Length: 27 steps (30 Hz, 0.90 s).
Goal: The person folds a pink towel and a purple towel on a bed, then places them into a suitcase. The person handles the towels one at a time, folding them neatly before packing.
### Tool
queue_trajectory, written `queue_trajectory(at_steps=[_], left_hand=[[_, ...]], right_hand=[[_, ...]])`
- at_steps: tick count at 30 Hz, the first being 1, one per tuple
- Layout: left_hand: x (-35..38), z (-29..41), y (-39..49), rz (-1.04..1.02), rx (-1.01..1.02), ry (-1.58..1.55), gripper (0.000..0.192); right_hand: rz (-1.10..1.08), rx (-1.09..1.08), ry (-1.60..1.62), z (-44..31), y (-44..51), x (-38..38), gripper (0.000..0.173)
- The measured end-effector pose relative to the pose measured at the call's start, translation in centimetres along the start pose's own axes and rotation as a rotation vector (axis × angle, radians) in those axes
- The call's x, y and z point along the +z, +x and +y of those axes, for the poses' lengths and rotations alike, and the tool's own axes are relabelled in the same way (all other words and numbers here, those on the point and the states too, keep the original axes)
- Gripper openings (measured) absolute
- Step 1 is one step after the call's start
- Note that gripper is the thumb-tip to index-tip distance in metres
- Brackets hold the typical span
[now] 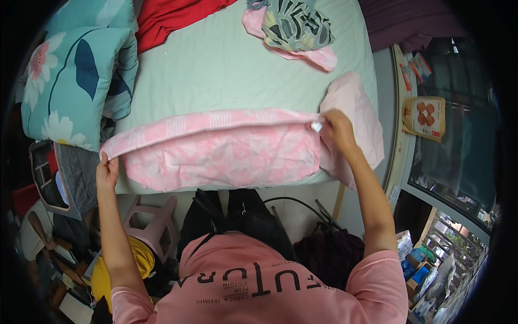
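A pink and white patterned cloth (226, 158) lies along the near edge of a bed with a pale green sheet (202, 81). Its far edge is lifted into a long fold stretched between both hands. My left hand (107, 172) grips the fold's left end, thumb on top. At the other end my right hand (339, 127) pinches the corner, next to a small white tag (316, 127). Beneath my right wrist lies a plain pale pink cloth or pillow (356, 117), partly hidden by the forearm.
A folded teal floral quilt (73, 81) stands at the left, above a grey fabric storage box (77, 174). Red cloth (174, 20) and a crumpled patterned garment (297, 26) lie farther back. A window ledge with a snack packet (424, 117) borders the right. A pink plastic stool (151, 227) stands below.
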State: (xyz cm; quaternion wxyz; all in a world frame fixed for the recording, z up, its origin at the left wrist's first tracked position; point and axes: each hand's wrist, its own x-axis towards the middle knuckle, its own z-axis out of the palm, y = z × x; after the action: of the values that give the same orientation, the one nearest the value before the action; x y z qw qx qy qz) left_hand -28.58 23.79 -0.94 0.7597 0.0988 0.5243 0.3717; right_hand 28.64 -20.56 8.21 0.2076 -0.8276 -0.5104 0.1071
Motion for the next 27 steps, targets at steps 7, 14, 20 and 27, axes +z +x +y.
queue_trajectory(at_steps=[7, 14, 20, 27], left_hand=[[-4.7, -4.0, 0.2, 0.307, -0.070, 0.273, 0.020], [-9.2, -2.1, 0.8, 0.128, 0.084, 0.982, 0.019], [2.4, -6.0, -3.0, -0.033, 0.086, 1.060, 0.028], [2.0, -5.7, -3.2, -0.101, 0.188, 1.147, 0.032]], right_hand=[[-0.117, -0.168, -0.142, -1.4, -9.5, 2.9, 0.017], [0.093, -0.018, -0.078, -3.2, -6.9, 3.7, 0.032], [-0.044, 0.743, -0.492, -1.2, -3.2, -0.2, 0.097], [-0.021, 0.617, -0.462, 6.4, -4.3, -0.5, 0.082]])
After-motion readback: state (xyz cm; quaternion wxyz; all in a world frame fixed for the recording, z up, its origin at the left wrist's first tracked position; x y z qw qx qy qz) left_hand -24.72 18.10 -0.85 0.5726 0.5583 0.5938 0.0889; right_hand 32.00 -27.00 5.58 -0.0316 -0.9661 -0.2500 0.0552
